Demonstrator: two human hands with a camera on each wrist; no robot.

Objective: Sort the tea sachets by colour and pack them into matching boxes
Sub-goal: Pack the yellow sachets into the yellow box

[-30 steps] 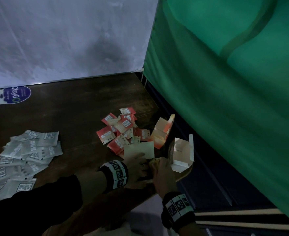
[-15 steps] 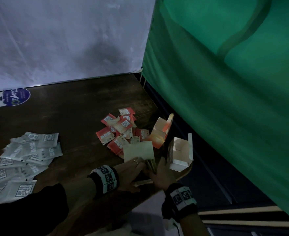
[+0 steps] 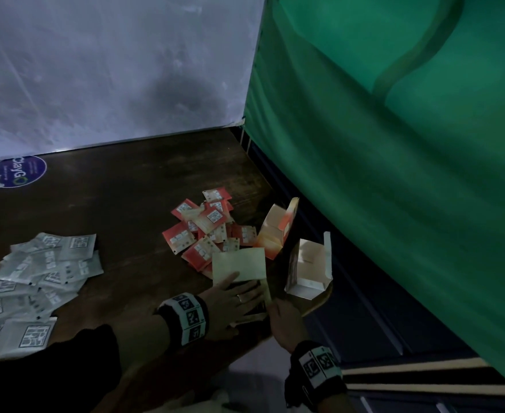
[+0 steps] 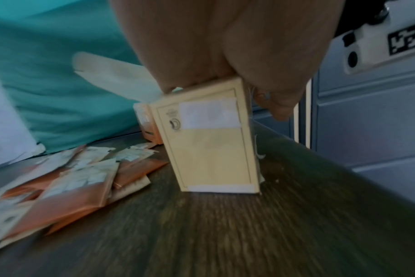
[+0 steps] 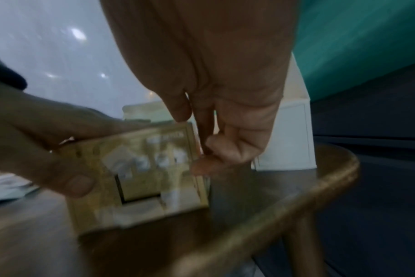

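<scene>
Yellow box (image 3: 239, 265) stands gripped by left hand (image 3: 233, 302), right hand (image 3: 284, 320) alongside.

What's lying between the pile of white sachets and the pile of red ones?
Nothing: in the head view only bare dark table separates the white sachets from the red sachets.

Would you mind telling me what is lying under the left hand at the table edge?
The left hand grips a cream-yellow box standing on the table, its flap open. Whether it holds sachets cannot be seen; the hand covers the opening.
</scene>
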